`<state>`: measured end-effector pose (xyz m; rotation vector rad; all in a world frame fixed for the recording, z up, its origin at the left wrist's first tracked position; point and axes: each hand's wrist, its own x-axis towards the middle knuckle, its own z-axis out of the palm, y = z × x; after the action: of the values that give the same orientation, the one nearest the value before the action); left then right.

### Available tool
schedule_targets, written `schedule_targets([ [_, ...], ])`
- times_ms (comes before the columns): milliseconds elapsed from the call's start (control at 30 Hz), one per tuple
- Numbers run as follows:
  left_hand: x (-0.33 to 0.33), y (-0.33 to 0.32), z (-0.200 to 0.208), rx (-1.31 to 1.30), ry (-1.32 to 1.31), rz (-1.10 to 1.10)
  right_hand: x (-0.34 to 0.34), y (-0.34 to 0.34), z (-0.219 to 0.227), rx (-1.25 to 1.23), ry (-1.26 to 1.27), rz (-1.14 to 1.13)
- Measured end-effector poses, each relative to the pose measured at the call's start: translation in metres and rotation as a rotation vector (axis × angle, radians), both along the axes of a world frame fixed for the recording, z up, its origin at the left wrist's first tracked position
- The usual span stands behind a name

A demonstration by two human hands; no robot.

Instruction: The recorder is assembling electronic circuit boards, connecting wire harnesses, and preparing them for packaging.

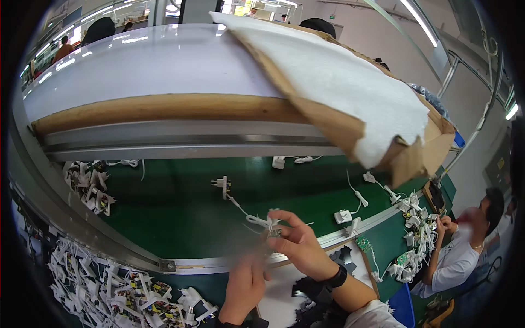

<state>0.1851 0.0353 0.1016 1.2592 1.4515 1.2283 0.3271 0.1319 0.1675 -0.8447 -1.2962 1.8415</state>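
Here, hands point(301, 247) at circuit board point(275, 233); yellow label point(501, 163) illegibly small.

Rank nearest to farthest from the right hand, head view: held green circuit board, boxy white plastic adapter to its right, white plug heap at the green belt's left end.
1. Green circuit board, in the right hand
2. White adapter, on its right
3. Plug heap, far left

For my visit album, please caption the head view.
Fingers of the right hand grip a circuit board, green work surface beyond, white cabled parts heaped lower left.
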Motion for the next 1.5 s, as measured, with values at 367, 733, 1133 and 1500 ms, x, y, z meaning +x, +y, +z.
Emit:
schedule_targets([
  [367, -0.003, 0.002, 0.018, 0.018, -0.005, 0.475, 0.014, -0.040, 0.040, 0.822, -0.582, 0.101],
  [733, -0.029, 0.032, -0.079, 0.036, -0.213, 0.291, 0.017, -0.010, -0.033, 1.078, -0.261, 0.138],
  [1133, -0.028, 0.022, -0.033, 0.303, -0.497, 0.036, 0.019, -0.004, -0.030, 1.017, -0.139, 0.233],
  [1500, 0.007, 0.017, -0.013, 0.042, -0.879, 0.183, 0.018, -0.006, -0.029, 1.388, -0.364, 0.046],
])
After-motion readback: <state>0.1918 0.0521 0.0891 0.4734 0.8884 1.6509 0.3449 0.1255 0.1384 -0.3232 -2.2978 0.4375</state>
